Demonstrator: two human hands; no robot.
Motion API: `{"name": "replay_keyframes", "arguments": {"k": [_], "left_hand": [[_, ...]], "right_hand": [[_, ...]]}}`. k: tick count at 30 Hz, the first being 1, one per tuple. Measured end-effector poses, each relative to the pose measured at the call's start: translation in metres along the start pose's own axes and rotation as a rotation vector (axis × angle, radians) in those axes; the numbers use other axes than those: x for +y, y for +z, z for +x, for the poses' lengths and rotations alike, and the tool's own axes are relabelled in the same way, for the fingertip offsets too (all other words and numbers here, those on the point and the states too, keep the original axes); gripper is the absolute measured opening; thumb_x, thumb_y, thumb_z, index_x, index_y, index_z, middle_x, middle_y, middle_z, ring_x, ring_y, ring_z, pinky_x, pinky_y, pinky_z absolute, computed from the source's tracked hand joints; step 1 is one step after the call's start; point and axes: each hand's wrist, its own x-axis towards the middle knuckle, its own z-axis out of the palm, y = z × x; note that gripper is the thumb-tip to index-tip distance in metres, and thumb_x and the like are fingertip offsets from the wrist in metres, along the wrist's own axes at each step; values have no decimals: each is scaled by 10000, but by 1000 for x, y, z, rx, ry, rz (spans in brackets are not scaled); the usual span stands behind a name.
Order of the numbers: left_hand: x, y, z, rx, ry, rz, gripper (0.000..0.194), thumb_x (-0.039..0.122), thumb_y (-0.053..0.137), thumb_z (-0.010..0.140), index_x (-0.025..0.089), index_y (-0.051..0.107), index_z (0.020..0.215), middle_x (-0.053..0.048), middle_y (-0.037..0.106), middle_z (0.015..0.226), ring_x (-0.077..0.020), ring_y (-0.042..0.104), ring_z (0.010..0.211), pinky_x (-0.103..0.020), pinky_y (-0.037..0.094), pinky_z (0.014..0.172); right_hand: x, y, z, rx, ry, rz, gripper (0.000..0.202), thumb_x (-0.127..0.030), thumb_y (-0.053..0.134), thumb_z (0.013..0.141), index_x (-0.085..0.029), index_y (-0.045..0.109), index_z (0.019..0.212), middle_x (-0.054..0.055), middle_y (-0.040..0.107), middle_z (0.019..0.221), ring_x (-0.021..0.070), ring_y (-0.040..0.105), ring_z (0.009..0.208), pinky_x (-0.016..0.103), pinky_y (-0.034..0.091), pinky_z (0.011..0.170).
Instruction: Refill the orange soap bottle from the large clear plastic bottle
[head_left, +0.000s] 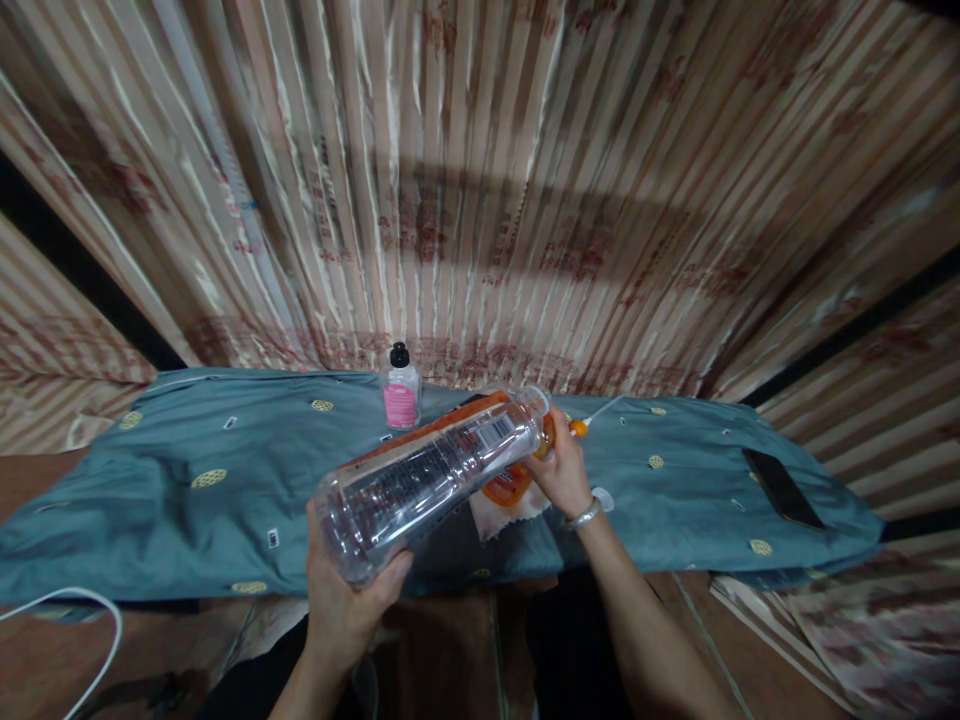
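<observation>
A large clear plastic bottle with an orange and dark label is held tilted, its neck raised toward the far right. My left hand grips it around the base. Below and behind its neck end is an orange bottle, partly hidden by the clear one. My right hand, with a bracelet at the wrist, closes around the orange bottle's upper part, close to the clear bottle's neck. Beyond this hand lies an orange pump top with a thin pale tube. A whitish cloth lies under the orange bottle.
A small bottle with a pink label and black cap stands upright at the back. A dark phone lies at the right on the teal patterned cover. A striped curtain hangs behind, and a white cable loops at lower left.
</observation>
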Motion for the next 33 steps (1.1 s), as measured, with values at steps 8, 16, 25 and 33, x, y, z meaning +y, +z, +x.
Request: {"name": "replay_keyframes", "arguments": {"k": [8, 16, 25, 33], "left_hand": [[-4, 1, -1, 10, 26, 22, 721, 381, 801, 788, 169, 513, 1414, -159, 721, 1231, -298, 743, 1058, -421, 612, 901], [-5, -1, -2, 8, 10, 36, 717, 381, 784, 807, 153, 500, 1425, -155, 729, 1191, -283, 752, 1011, -415, 619, 878], [-8, 2, -1, 18, 47, 56, 701, 367, 774, 817, 175, 502, 1434, -159, 697, 1257, -295, 725, 1095, -433, 599, 931], [-5, 3, -1, 15, 61, 38, 576, 365, 780, 807, 183, 557, 1306, -134, 707, 1188, -271, 738, 1032, -402, 613, 885]], "right_hand": [[3, 1, 0, 7, -20, 10, 556, -457, 711, 852, -202, 537, 1314, 92, 732, 1110, 261, 726, 946, 402, 602, 849], [4, 1, 0, 11, -10, 5, 545, -442, 720, 850, -209, 535, 1307, 77, 742, 1070, 247, 732, 885, 393, 612, 811], [5, 2, 0, 14, -10, 13, 541, -449, 724, 840, -213, 545, 1292, 79, 740, 1073, 255, 730, 901, 398, 608, 821], [6, 2, -1, 8, 5, 16, 582, -473, 732, 831, -201, 537, 1307, 90, 736, 1095, 263, 729, 929, 402, 606, 828]]}}
